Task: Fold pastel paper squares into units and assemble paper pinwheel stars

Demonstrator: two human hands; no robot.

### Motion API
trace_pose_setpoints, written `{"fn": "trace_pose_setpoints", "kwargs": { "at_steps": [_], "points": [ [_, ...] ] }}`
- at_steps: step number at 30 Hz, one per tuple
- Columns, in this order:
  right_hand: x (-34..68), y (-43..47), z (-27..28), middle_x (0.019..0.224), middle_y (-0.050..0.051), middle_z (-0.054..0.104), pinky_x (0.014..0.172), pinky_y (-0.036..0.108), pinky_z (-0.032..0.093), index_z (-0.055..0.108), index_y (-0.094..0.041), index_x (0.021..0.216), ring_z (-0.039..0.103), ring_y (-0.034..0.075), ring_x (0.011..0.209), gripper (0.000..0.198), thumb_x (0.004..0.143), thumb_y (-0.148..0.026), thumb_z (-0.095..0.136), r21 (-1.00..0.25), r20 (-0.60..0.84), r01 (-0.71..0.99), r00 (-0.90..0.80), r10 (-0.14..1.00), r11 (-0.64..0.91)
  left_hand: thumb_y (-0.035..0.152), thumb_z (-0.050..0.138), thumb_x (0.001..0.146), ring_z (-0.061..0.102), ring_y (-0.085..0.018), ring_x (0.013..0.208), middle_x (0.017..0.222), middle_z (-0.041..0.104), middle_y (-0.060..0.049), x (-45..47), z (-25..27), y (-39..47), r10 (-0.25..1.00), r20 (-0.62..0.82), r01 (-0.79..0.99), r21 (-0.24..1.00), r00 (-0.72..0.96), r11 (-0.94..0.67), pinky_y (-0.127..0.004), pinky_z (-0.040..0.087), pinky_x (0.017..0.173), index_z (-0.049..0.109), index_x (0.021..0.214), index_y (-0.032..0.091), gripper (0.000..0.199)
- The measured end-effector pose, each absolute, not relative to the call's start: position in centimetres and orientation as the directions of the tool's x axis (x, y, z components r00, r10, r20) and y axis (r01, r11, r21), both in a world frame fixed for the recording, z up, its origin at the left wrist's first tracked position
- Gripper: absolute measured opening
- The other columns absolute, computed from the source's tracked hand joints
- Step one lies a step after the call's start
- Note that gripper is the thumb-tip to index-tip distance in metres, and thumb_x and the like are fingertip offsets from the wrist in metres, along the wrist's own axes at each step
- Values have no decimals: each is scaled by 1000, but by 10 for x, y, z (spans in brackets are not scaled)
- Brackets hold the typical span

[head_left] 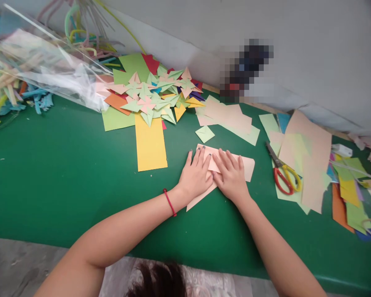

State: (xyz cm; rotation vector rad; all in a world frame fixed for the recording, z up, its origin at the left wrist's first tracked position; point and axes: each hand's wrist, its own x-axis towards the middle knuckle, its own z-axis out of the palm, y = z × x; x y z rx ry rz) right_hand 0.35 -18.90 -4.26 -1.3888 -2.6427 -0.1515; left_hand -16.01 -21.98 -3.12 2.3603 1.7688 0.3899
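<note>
A pale pink sheet of paper (250, 168) lies partly folded on the green table, under both my hands. My left hand (196, 173) presses flat on its left part, fingers stretched out and pointing away from me. Beside it, my right hand (231, 173) rests flat on the middle of the sheet with its fingers spread. The thumbs nearly meet between the hands. A corner of the paper sticks out toward me below the left hand; the rest of the fold is hidden. Just beyond the hands sits a small folded light green paper square (205, 134).
Folded paper pieces (154, 95) are heaped at the back, with a yellow sheet (151, 144) in front. Red-and-yellow-handled scissors (284, 171) lie on pink and green sheets (309, 156) to the right. A clear plastic bag (62, 70) and colored strips (6, 86) fill the back left.
</note>
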Motion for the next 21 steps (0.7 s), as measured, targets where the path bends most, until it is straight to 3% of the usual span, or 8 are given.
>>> {"fn": "trace_pose_setpoints", "kwargs": {
  "at_steps": [21],
  "points": [
    [4, -190, -43, 144, 6, 32, 107, 53, 13, 27, -27, 139, 26, 26, 133, 56, 86, -35, 41, 6, 177, 822, -562, 808, 570, 41, 32, 86, 12, -29, 137, 146, 21, -19, -162, -30, -216, 955, 101, 911, 285, 281, -298, -47, 11, 110, 36, 132, 3, 60]
  ]
}}
